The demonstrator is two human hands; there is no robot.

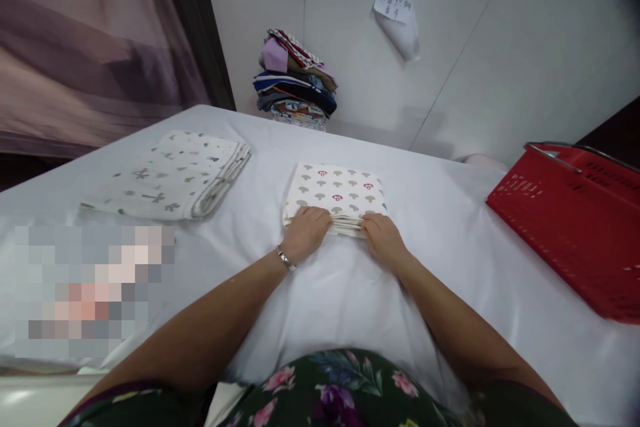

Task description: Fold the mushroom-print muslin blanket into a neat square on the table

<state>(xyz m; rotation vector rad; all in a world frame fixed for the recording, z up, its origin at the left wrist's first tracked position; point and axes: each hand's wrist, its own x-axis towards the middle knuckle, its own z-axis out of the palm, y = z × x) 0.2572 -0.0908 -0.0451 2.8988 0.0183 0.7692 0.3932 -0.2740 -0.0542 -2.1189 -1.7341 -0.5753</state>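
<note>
A folded white cloth [345, 188] with a print of grey-beige and red mushrooms lies in the middle of the white-covered table. Its layered near edge faces me. My left hand [306, 233] grips the left part of that edge, fingers curled over the top; a silver bracelet is on the wrist. At the right part of the same edge, my right hand [384, 237] holds the layers with bent fingers. The thumbs are mostly hidden. Further left rests a second folded white cloth [173, 173], printed with grey-green plant shapes, apart from both hands.
A red plastic basket [575, 233] with a metal handle stands at the right. Behind the table's far edge rises a stack of folded fabrics [296, 80] against the wall. A paper note [395, 7] hangs there. A curtain [100, 47] borders the left; a blurred patch covers the near left.
</note>
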